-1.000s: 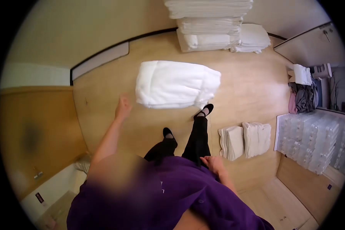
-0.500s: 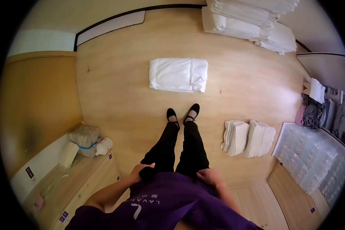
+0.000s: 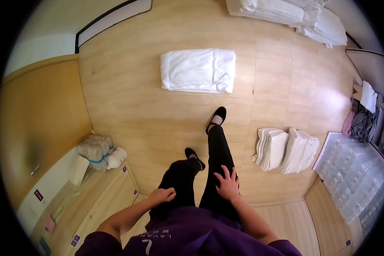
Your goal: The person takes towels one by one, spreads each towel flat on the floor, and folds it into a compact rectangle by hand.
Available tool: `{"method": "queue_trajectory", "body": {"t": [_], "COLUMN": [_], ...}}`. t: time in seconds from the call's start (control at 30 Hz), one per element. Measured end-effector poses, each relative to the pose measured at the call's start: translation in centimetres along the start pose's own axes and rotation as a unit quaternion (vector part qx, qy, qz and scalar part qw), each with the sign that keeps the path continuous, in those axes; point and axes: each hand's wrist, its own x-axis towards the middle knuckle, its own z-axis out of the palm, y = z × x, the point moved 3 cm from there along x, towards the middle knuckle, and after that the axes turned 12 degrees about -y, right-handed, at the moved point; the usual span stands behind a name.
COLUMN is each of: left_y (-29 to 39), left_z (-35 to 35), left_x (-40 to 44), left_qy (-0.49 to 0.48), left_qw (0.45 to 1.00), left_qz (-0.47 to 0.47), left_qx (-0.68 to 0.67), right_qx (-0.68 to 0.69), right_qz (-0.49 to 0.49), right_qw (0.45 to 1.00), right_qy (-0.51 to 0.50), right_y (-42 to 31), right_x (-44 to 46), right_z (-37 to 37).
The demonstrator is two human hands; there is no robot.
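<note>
The left hand [image 3: 162,195] is curled closed beside the trousers [image 3: 219,153], nothing seen in it. The right hand [image 3: 229,184] is spread open over the thigh, apparently for balance; contact cannot quite be made out. Beyond the shoes, the white bundle [image 3: 187,70] is laid flat on the floor [image 3: 132,111], probably so its folds are held. Beige piles [image 3: 272,149] are set apart, presumably for sorting.

The white cloth [image 3: 187,70] lies flat on the floor [image 3: 136,109], folded into a thick, lightly creased oblong, its long sides running left to right. Near its right end runs a crosswise ridge, apparently a fold.
</note>
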Motion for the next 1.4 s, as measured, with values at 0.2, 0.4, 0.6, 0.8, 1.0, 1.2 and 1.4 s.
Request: {"method": "queue_trajectory", "body": {"t": [0.2, 0.4, 0.6, 0.8, 1.0, 1.2, 1.4], "left_y": [-5.2, -11.3, -19.5, -13.1, -5.9, -3.4, -4.4], "left_z": [2.6, 4.1, -5.6, -26.5, -38.9, -43.9, -42.9], "left_x": [6.6, 15.2, 28.2, 31.7, 35.8, 44.9, 49.3], "left_qy": [0.017, -0.002, 0.163, 0.381, 0.393, 0.302, 0.345], "left_qw": [0.997, 1.0, 0.974, 0.92, 0.907, 0.935, 0.921], "left_qz": [0.039, 0.023, 0.038, 0.017, 0.113, -0.102, -0.096], "left_qx": [-0.057, -0.018, 0.151, 0.091, 0.104, 0.153, 0.154], "right_qx": [0.014, 0.05, 0.028, 0.109, 0.252, 0.297, 0.427], "right_qz": [0.082, 0.077, -0.013, -0.094, -0.166, -0.009, -0.018], "right_qw": [0.996, 0.992, 0.989, 0.982, 0.953, 0.915, 0.861], "right_qy": [0.028, 0.081, 0.146, 0.121, -0.036, 0.272, 0.274], "right_y": [0.7, 3.7, 4.1, 4.4, 10.5, 23.9, 25.2], "right_x": [5.8, 10.9, 14.1, 18.4, 33.7, 52.0, 58.9], "right_z": [1.8, 2.5, 1.7, -1.8, -4.1, -6.6, -6.4]}}
